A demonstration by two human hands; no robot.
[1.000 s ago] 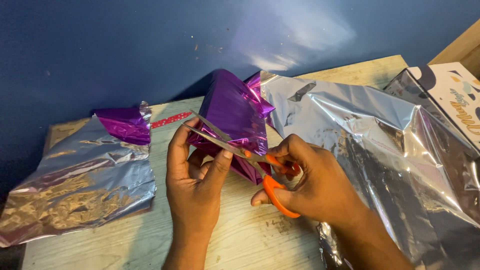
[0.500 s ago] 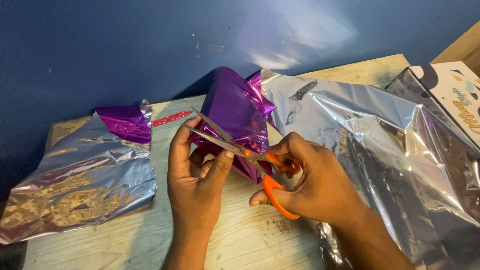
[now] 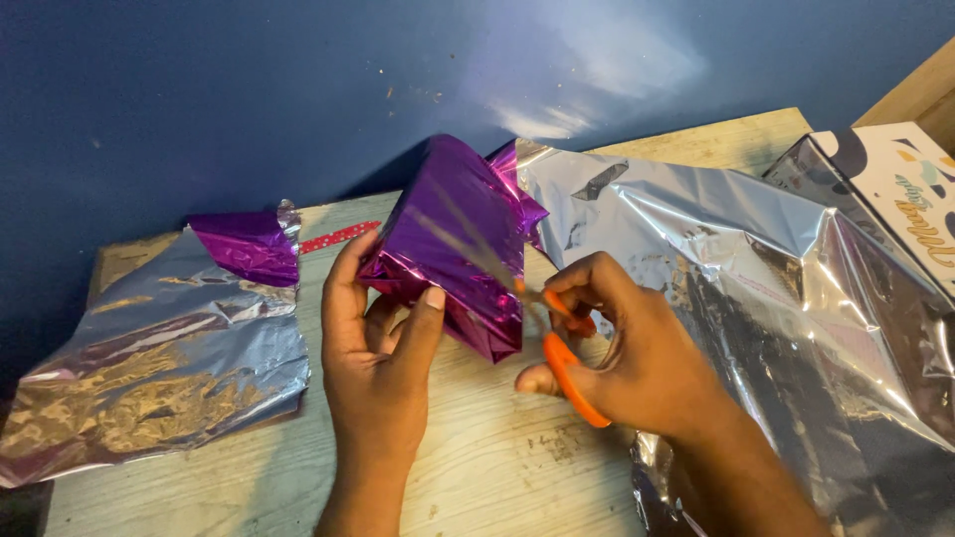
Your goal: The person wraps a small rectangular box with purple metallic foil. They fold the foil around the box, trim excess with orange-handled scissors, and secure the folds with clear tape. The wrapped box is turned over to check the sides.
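My left hand [image 3: 376, 348] grips the near left corner of a box wrapped in shiny purple foil [image 3: 458, 239], thumb on top, fingers underneath. My right hand [image 3: 627, 358] holds orange-handled scissors [image 3: 562, 363]; their blades are motion-blurred across the front of the purple box, pointing up and left. The box stands on a pale wooden table [image 3: 477, 467], tilted, with the foil's silver back spreading out to the right.
A loose silver and purple foil sheet [image 3: 159, 358] lies at the left. A large silver foil sheet [image 3: 756, 288] covers the right side. A printed white box [image 3: 910, 189] sits at the far right. A red dotted strip [image 3: 338, 237] lies by the blue wall [image 3: 249, 89].
The scissors have swung away from my left fingers and up across the box, now blurred. My left thumb has moved onto the purple foil. The right hand has shifted slightly right.
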